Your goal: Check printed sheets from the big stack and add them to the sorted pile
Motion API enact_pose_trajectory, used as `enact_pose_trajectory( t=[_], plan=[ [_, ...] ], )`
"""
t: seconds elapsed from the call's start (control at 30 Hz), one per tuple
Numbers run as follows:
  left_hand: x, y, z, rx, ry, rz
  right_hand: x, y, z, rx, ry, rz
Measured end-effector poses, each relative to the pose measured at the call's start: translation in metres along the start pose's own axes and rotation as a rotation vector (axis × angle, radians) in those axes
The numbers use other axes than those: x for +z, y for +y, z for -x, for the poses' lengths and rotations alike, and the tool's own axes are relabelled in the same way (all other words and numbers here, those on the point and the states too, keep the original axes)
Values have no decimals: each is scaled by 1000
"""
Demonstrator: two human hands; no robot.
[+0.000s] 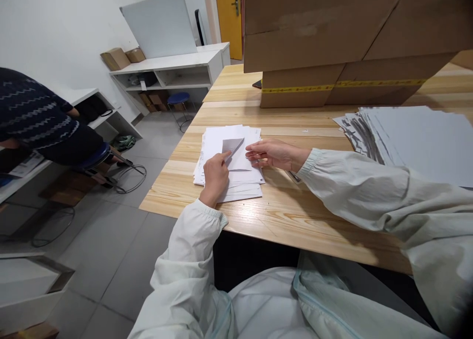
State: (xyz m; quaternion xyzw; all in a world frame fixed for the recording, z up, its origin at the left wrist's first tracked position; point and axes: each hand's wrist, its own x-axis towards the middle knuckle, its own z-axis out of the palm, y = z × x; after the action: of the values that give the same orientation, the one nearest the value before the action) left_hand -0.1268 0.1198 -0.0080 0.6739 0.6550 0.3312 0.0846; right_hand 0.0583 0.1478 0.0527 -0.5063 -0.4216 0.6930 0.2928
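A small white sheet of paper (pixel 242 162) lies on a loose pile of papers, its upper left part folded over into a slanting flap. My left hand (pixel 216 176) is closed at the sheet's left side, with the index finger pressed on the flap and the other fingers curled; the thumb is mostly hidden. Just right of the sheet, my right hand (pixel 275 154) is open, fingers stretched towards the paper and slightly apart, holding nothing. The paper pile (pixel 212 137) rests near the left end of the wooden table. Partly under my right wrist lies a small dark, slim object (pixel 294 177).
Large cardboard boxes (pixel 303 90) stand stacked at the table's back. A thick stack of large white sheets (pixel 424 137) lies to the right. On the far left, a person (pixel 40 115) sits on a stool beside white shelving. A blue stool (pixel 178 98) stands beyond the table.
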Motion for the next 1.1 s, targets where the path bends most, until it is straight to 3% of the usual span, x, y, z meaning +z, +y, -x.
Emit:
enact_pose_trajectory(
  t=[0.2, 0.37, 0.6, 0.7, 0.9, 1.1],
  plan=[
    [-9, 4, 3, -88, -48, 124, 1, -2, -3, -32, -9, -32],
    [-13, 6, 7, -24, -116, 163, 2, -7, -3, -51, -32, -45],
    [-3, 0, 5, -37, 7, 34, 6, -13, -5, -138, 41, -113],
    [1, 1, 7, 61, 63, -44, 4, -10, -10, -128, 63, -66],
    [3, 1, 11, 237, 41, -141, -5, -7, -21, -109, 54, 2],
    [2, 11, 15, 561, 18, -46, -1, -13, -34, -71, 127, 144]
  ],
)
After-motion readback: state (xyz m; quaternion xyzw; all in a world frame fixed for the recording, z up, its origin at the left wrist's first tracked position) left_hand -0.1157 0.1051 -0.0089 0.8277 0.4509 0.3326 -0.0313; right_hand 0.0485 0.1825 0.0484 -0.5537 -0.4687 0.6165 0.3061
